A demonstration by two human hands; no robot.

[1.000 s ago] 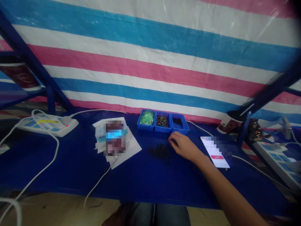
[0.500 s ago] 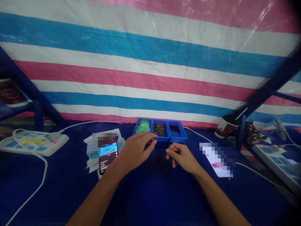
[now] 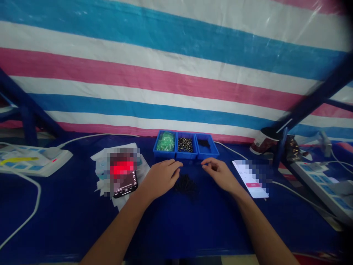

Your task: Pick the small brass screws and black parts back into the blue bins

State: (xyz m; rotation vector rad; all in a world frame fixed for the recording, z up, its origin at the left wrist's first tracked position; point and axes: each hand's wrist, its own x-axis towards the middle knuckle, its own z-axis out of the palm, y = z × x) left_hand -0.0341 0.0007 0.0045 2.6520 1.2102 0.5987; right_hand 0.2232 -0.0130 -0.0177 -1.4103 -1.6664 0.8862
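Observation:
My left hand (image 3: 163,177) hovers just left of a small pile of thin black pieces (image 3: 186,184) on the blue table. Its thumb and fingers are apart, with nothing visible between them. To the right of the pile, my right hand (image 3: 219,173) has thumb and forefinger pinched close; anything between the tips is too small to make out. Behind the hands stand three joined blue bins: the left one (image 3: 155,150) holds green pieces, the middle one (image 3: 186,155) small metallic and dark pieces, the right one (image 3: 208,151) some black pieces.
On the left, a lit phone (image 3: 127,184) lies on crumpled white wrappers (image 3: 99,162), beside a power strip (image 3: 59,162) with a white cable. To the right are another lit phone (image 3: 255,187), a dark-lidded cup (image 3: 261,141) and a second power strip (image 3: 325,187). Striped sheeting hangs behind.
My hands are farther apart, and the black pile shows more clearly between them. The left phone's screen now shows red. The whole view has shifted slightly, with the bins a little higher.

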